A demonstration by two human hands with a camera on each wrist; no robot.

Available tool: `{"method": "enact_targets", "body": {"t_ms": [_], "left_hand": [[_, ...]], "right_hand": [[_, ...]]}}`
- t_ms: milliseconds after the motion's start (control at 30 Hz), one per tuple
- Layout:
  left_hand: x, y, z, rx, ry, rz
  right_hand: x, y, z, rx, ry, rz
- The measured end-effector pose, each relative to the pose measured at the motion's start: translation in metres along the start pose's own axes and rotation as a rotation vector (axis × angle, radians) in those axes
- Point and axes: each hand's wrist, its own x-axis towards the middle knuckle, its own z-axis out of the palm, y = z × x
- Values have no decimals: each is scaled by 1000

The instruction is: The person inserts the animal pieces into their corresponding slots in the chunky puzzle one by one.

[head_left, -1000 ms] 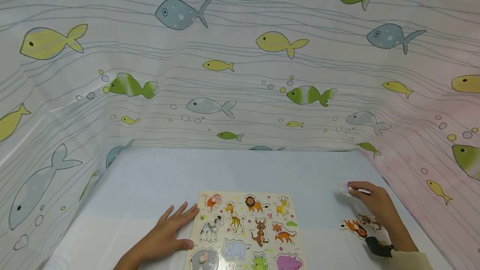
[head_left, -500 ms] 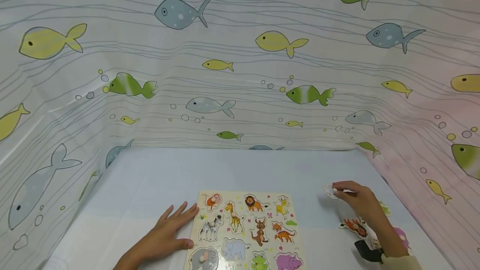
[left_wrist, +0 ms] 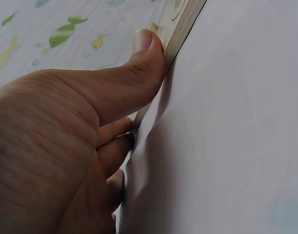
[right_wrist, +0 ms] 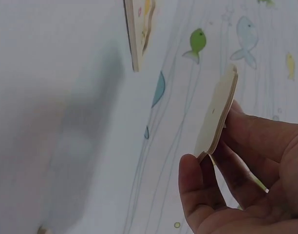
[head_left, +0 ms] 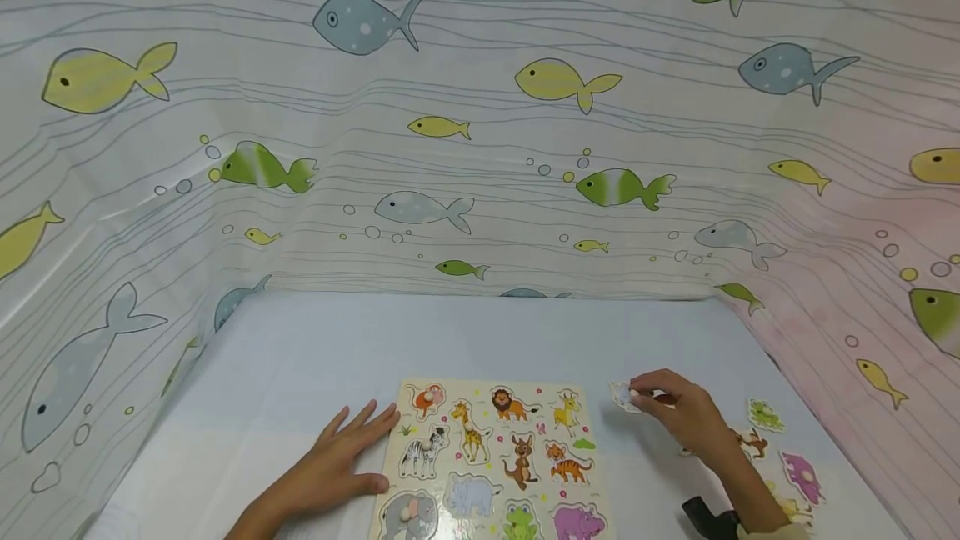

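Note:
My right hand [head_left: 686, 415] pinches a small pale bluish puzzle piece [head_left: 622, 397] by its knob, off the right side of a wooden animal puzzle board [head_left: 467, 390]. In the right wrist view the piece's bare wooden back [right_wrist: 214, 117] faces the camera, and its printed front is turned away. My left hand [head_left: 330, 469] lies with fingers spread at the board's left edge. The left wrist view has the thumb [left_wrist: 149, 53] against the board's edge [left_wrist: 180, 41]. Knobbed monkey [head_left: 428, 399], zebra [head_left: 423, 451] and elephant [head_left: 411, 515] pieces sit in the board.
Right of my right forearm lie loose pieces: a green frog [head_left: 765, 413], a brown animal [head_left: 752, 442], a purple hippo [head_left: 802, 477] and a yellowish one [head_left: 795, 508]. The forearm partly hides others. A black device [head_left: 708, 517] is at the right wrist. Fish-print cloth [head_left: 495, 165] surrounds the table.
My right hand has moved left toward the board with the pale puzzle piece, uncovering the frog, hippo and brown pieces and covering the lion piece. The left hand has stayed put.

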Motion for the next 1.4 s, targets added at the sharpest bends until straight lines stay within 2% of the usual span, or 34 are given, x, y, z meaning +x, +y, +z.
{"method": "enact_targets", "body": {"t_ms": [200,400,600,700,833,1400], "left_hand": [[0,1,-1,-3,0,-5],[0,0,0,-6,-12,-18],[0,0,-2,-13,-12,-27],[0,0,-1,7,13,9],[-1,1,-1,32,35,49],[0,1,0,18,23,20]], "right_hand": [[-2,-14,13,31,-17,-78],[-2,-27,22,63,-28,-117],[-5,-44,32,105,-99,-106],[-6,-51,38,109,-135,-111],[-7,-58,43,132,-173,-153],[-9,-93,68,239,-298,-333]]}}
